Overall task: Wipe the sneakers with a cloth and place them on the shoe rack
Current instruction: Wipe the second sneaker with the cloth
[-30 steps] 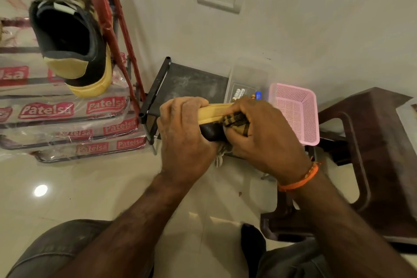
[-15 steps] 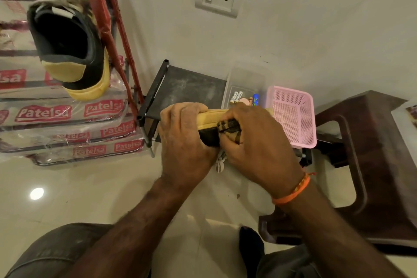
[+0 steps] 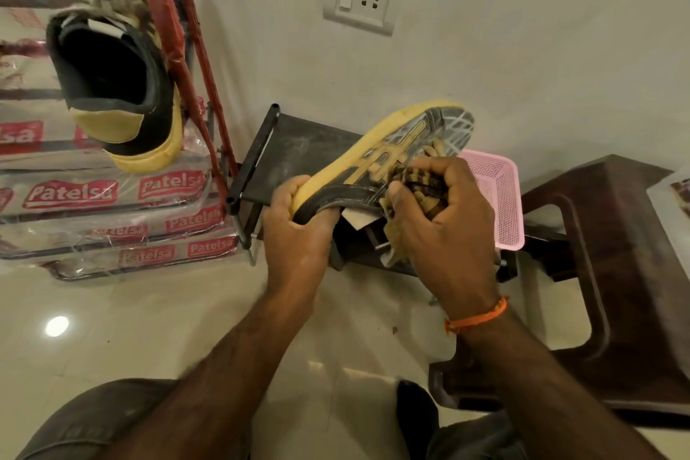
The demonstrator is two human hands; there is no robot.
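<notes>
Sneaker (image 3: 377, 157) sole-up, toe pointing up-right twd wall.

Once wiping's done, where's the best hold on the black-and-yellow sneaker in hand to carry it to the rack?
Grip the black-and-yellow sneaker at its heel end, from below left, where the left hand already holds it. It lies sole-up, toe tilted toward the wall, and the heel's narrow curved rim fits a wrap-around hold.
</notes>
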